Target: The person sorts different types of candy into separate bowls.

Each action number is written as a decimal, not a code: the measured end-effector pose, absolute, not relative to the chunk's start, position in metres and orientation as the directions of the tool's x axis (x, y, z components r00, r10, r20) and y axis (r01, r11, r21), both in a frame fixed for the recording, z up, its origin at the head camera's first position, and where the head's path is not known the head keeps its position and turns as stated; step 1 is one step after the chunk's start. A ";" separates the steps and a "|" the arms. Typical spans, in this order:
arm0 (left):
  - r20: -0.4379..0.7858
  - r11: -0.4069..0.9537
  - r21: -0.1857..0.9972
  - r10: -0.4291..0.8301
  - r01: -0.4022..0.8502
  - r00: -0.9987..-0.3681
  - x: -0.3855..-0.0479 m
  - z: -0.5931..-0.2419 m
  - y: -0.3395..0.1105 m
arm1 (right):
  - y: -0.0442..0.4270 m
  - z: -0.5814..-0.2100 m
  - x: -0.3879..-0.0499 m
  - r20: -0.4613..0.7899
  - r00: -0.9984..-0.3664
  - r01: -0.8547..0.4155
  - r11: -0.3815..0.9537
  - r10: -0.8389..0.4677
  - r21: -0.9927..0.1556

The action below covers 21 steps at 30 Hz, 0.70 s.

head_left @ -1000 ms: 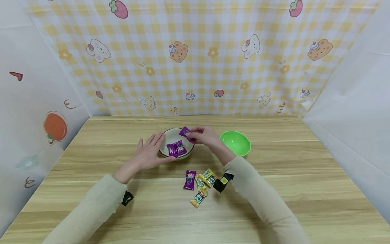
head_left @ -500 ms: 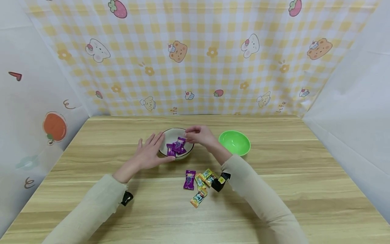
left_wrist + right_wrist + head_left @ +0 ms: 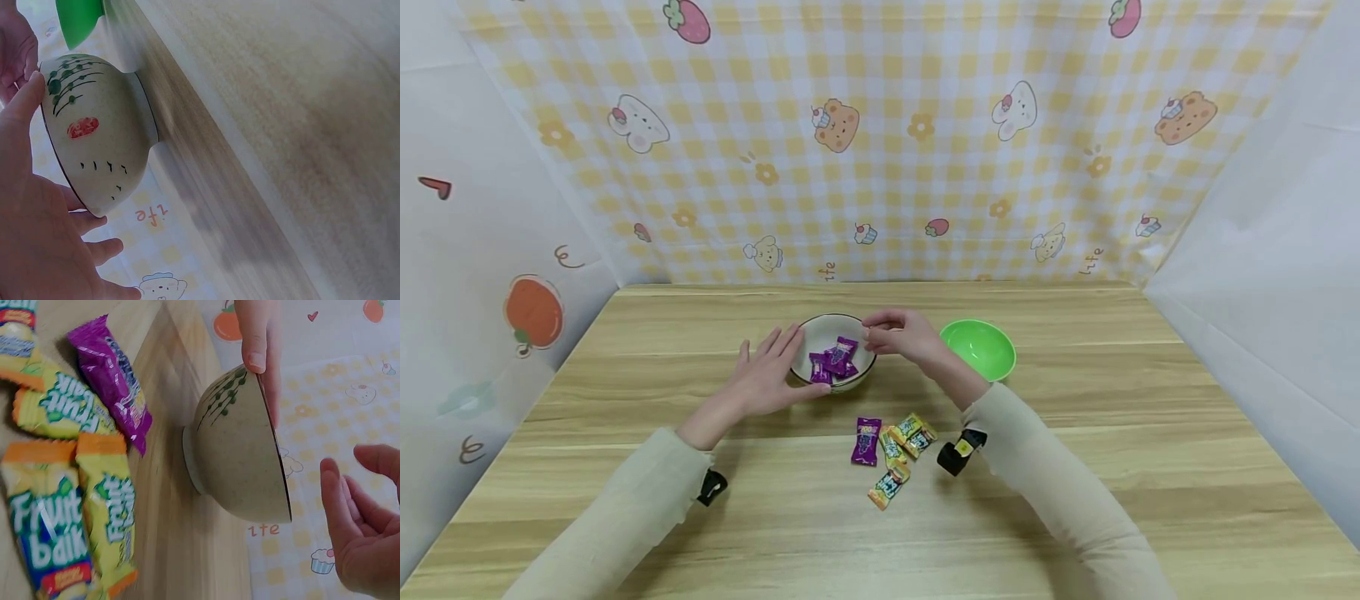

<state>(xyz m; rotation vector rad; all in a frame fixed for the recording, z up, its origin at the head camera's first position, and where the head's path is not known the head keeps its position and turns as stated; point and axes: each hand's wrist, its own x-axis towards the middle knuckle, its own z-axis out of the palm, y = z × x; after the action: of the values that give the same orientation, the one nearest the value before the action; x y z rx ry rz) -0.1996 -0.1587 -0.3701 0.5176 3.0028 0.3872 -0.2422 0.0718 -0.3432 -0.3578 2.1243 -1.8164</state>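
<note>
A cream bowl with a dark rim (image 3: 817, 330) stands on the wooden table, several purple candies (image 3: 840, 355) lying inside. My left hand (image 3: 765, 377) rests spread against the bowl's left side; its thumb touches the near rim, and the fingers are fairly straight. At the right rim hovers my right hand (image 3: 906, 337), fingers loosely bent. The right wrist view shows a gap between that hand's thumb and fingers (image 3: 369, 519), with nothing held. Painted green sprigs and a red mark show on the bowl's outside (image 3: 106, 131) in the left wrist view.
A green bowl (image 3: 978, 348) stands right of the cream bowl, partly behind the right wrist. Nearer on the table lie one purple candy (image 3: 867, 442) and several yellow candies (image 3: 889, 485). A patterned cloth (image 3: 880, 167) hangs behind the table.
The right hand has let go of a purple candy, which now lies on the others in the cream bowl. That hand then drew slightly right. The left hand has stayed in place.
</note>
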 end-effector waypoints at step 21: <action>-0.030 0.910 0.264 0.339 0.319 -0.940 -0.199 -0.370 -0.158 | 0.107 -0.346 -0.212 0.023 -0.780 -0.211 0.228 -0.626 -0.951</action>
<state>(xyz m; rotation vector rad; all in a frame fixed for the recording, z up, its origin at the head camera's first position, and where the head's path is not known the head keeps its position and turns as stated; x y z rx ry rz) -0.1989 -0.1576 -0.3696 0.5171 2.9965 0.3944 -0.2120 0.1068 -0.3462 -0.7739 2.1432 -1.5694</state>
